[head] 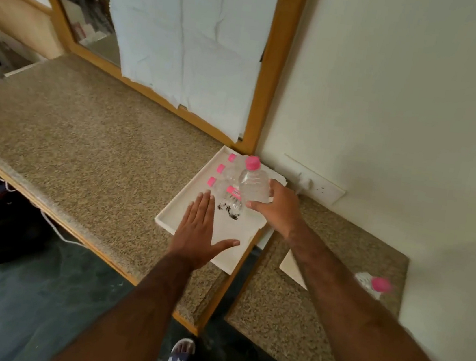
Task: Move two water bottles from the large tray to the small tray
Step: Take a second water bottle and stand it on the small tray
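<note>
Both forearms are reaching forward over the counter (85, 136). Right hand (280, 208) is gripping a pink-capped water bottle (254, 182) upright, lifted above the large tray (221, 251). Left hand (198, 231) is lying open and flat on that tray, just behind three more lying bottles (225, 183). Right of the gripping hand's forearm, the small tray (292, 267) is holding another bottle (374, 284).

Five pink-capped water bottles (253, 182), two white trays (222, 245), two hands (198, 232)
</note>
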